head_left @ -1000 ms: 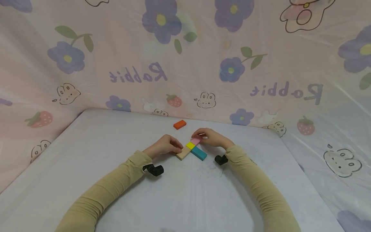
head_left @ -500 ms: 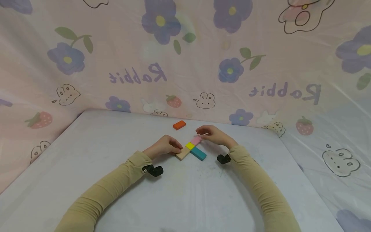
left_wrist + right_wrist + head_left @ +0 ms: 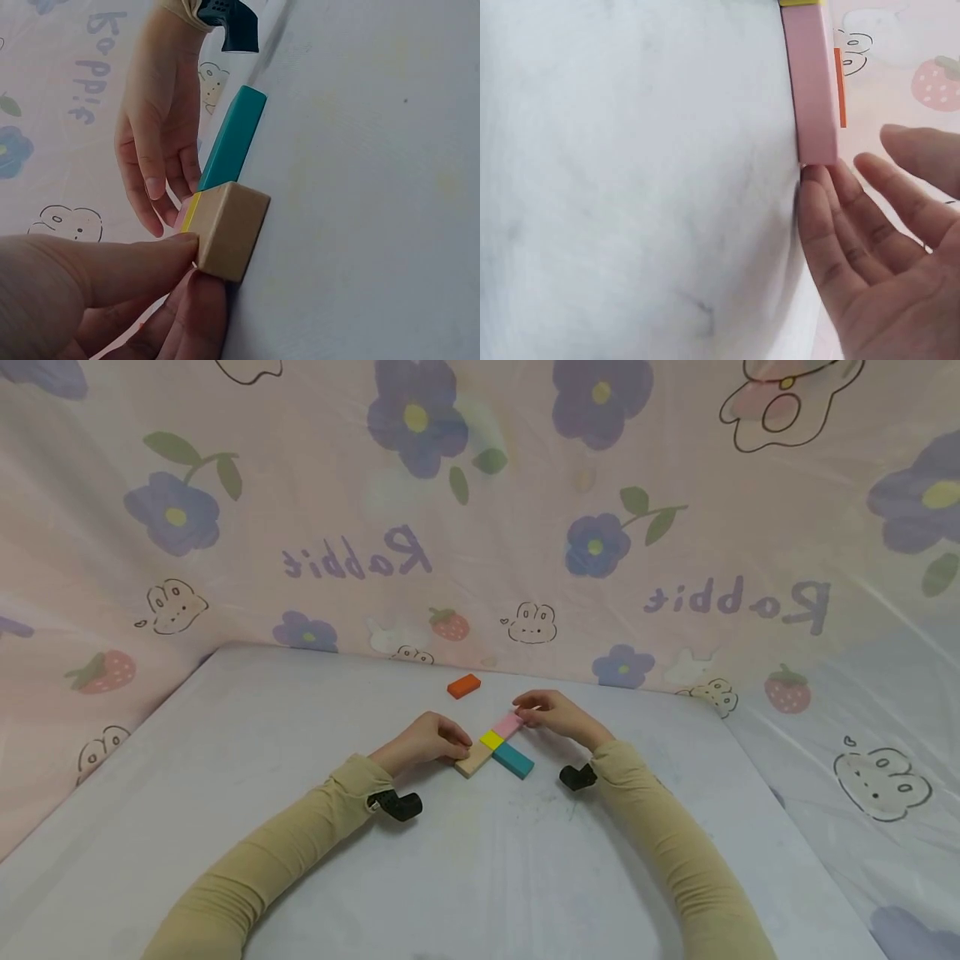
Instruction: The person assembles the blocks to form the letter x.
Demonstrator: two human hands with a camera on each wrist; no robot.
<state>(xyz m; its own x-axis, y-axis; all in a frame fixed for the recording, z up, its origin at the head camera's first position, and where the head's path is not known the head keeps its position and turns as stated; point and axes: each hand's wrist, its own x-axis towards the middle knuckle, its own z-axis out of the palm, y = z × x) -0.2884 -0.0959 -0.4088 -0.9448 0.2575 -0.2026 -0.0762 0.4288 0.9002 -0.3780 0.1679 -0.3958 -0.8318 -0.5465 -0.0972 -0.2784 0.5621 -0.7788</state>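
Four coloured pieces would be too exact, so: several blocks lie joined on the table. A plain wooden block (image 3: pixel 472 761) and a pink block (image 3: pixel 507 724) meet a yellow block (image 3: pixel 492 740) from opposite sides, and a teal block (image 3: pixel 513 760) juts toward the person. My left hand (image 3: pixel 429 742) pinches the wooden block, thumb (image 3: pixel 150 262) on one face and fingers against another. In the right wrist view, fingers of my right hand (image 3: pixel 885 247) touch the end of the pink block, thumb held away from it. Only the yellow block's edge shows in both wrist views.
An orange block (image 3: pixel 464 686) lies apart, farther back on the white table (image 3: pixel 450 877). Behind the table hangs a curtain (image 3: pixel 487 510) printed with flowers and rabbits. A dark camera (image 3: pixel 576 777) sits at the right wrist, another (image 3: pixel 401 805) at the left.
My right hand has drawn back to the right from over the pink block to its far end, uncovering more of it. The left hand has stayed on the wooden block.
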